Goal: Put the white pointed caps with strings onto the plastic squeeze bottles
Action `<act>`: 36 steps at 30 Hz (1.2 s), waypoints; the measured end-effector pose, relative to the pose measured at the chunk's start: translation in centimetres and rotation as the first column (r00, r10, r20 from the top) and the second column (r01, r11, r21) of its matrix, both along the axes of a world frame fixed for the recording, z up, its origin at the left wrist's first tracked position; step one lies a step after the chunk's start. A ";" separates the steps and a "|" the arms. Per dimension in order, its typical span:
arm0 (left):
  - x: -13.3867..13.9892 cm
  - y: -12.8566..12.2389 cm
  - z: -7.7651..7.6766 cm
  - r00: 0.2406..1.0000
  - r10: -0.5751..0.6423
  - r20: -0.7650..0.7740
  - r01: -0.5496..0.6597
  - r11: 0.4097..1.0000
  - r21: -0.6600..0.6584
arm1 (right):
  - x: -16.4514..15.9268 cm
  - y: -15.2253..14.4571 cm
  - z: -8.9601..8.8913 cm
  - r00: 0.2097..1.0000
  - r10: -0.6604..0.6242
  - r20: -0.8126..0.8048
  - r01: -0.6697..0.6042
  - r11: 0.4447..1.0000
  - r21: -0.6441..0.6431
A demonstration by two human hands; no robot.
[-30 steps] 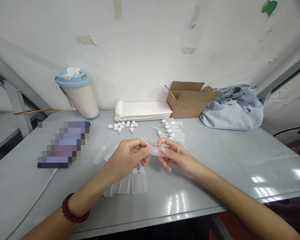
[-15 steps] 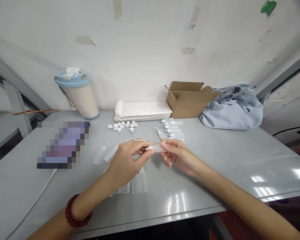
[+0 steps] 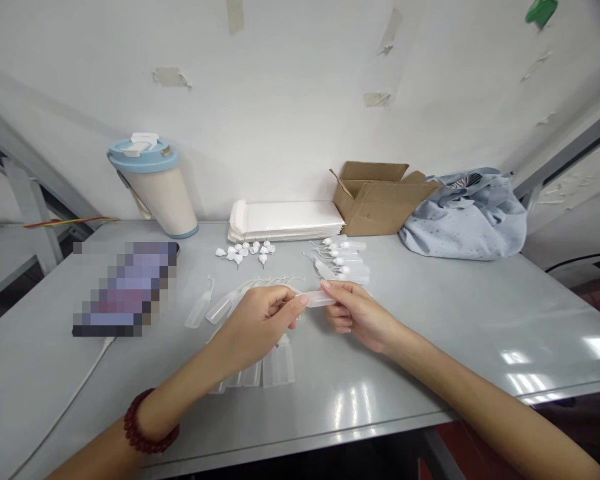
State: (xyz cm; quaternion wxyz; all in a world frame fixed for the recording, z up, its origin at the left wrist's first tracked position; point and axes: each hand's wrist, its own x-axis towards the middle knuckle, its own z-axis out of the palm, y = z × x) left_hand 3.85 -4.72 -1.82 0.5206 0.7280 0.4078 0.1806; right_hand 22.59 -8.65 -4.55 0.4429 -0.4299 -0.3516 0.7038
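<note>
A small translucent squeeze bottle lies level between my two hands above the table. My left hand pinches its neck end at the left, and the fingers cover the cap there. At the other end my right hand grips the bottle's body between thumb and fingers. Similar bottles with thin stems lie under and left of my left hand, partly hidden by it. Several capped bottles lie in a group behind my right hand. Small white caps are scattered farther back.
A stack of white envelopes lies against the wall beside an open cardboard box. Bundled blue cloth is at the right. On the left stand a tumbler and a phone with its cable.
My left fingers have closed over the white cap that showed before. The fingers of my right hand have curled in more. Both hands stay at nearly the same place with the bottle.
</note>
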 end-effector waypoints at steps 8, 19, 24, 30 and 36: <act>-0.2 0.7 -0.4 0.998 0.039 0.047 -0.029 0.981 -0.190 | 0.0 -0.3 0.5 0.996 0.061 0.071 -0.067 0.994 0.088; 0.2 -0.6 -0.6 0.998 -0.051 -0.049 0.066 0.907 0.416 | 0.2 -0.1 0.2 0.996 0.072 0.056 -0.076 0.995 0.068; 0.1 -0.7 -1.4 0.994 -0.110 -0.017 0.093 0.745 0.661 | 0.4 -0.2 0.4 0.997 0.068 0.023 -0.068 0.998 -0.013; 0.4 -0.6 -0.8 0.998 -0.040 -0.048 0.057 0.895 0.442 | 0.1 -0.2 0.2 0.997 0.057 0.054 -0.058 0.998 0.012; 0.2 -0.2 -0.2 1.000 -0.009 0.010 0.008 0.999 0.031 | 0.1 -0.5 0.7 0.948 -0.060 0.311 -0.038 0.953 0.301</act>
